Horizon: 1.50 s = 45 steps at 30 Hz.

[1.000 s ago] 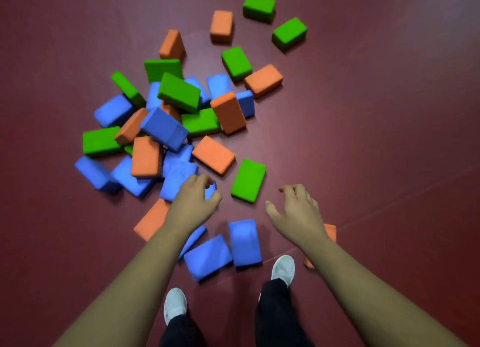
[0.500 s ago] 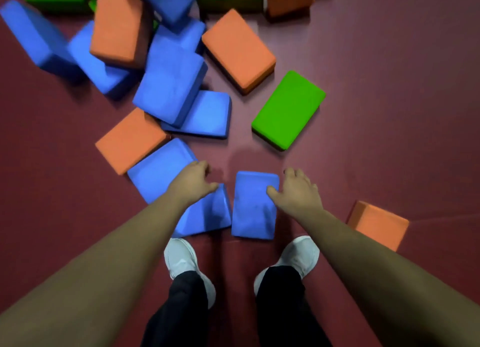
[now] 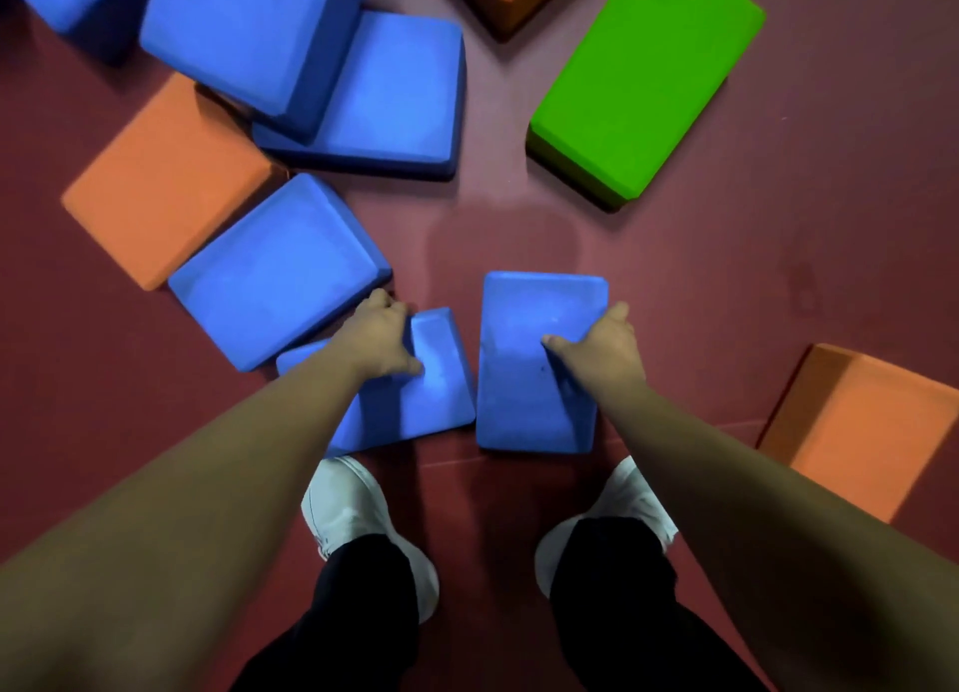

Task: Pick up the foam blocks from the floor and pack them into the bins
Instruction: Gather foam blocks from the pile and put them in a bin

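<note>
Two blue foam blocks lie on the dark red floor just ahead of my shoes. My left hand (image 3: 381, 341) grips the left blue block (image 3: 415, 406) at its far edge, thumb on top. My right hand (image 3: 597, 349) clasps the right blue block (image 3: 529, 380) along its right side, thumb pressed on its top face. Both blocks rest on the floor. No bin is in view.
More blocks crowd the floor ahead: a blue one (image 3: 280, 276) against my left hand, an orange one (image 3: 166, 183) at left, stacked blue ones (image 3: 384, 100), a green one (image 3: 638, 79), an orange one (image 3: 856, 427) at right. My white shoes (image 3: 358, 515) stand below.
The camera has dropped closer to the floor. Both hands went from hovering open over the pile to closing on the two nearest blue blocks.
</note>
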### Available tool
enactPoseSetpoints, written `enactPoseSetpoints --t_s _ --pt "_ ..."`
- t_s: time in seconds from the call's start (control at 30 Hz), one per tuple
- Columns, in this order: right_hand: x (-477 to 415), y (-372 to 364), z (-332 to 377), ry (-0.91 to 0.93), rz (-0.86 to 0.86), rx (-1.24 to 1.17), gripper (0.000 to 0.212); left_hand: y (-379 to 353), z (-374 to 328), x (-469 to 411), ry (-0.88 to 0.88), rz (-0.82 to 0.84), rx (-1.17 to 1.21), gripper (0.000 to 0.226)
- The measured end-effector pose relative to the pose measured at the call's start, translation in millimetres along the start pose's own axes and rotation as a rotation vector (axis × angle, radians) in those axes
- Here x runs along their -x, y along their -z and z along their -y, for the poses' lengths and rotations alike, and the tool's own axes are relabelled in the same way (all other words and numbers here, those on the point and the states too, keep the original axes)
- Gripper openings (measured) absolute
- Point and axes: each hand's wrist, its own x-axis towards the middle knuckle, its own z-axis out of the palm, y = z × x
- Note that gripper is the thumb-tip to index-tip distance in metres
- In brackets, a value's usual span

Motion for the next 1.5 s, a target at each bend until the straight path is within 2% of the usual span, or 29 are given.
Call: enactPoseSetpoints --t_s 0.1,0.23,0.37,0.5,0.63,0.83,1.07,1.23,1.5 --pt "1 -14 0 0.051 -0.026 -0.126 0.075 -3 4 -7 -0.053 0.057 0.026 0.079" --pt "14 -19 9 0.132 -0.048 -0.177 0.074 -4 9 3 -0.038 0.045 -0.087 0.078" --pt "39 5 17 0.210 -0.050 -0.152 0.107 12 11 32 -0.067 0.025 -0.109 0.111" --pt "90 63 48 0.285 -0.183 -0.169 0.093 58 6 91 -0.125 -0.169 -0.010 0.105" --pt "174 141 108 0.383 -0.316 -0.190 0.095 147 -14 182 -0.055 -0.392 0.147 0.086" --pt "346 264 220 0.529 -0.433 -0.183 0.097 299 -40 373 -0.114 -0.688 0.354 0.101" --pt "562 359 330 0.729 -0.559 -0.297 0.099 434 -42 604 -0.167 -0.959 0.567 0.092" --pt "664 387 384 0.888 -0.578 -0.340 0.100 478 -28 726 -0.164 -1.173 0.690 0.082" --pt "732 392 463 1.210 -0.518 -0.199 0.100 493 15 842 0.061 -1.537 0.863 0.083"
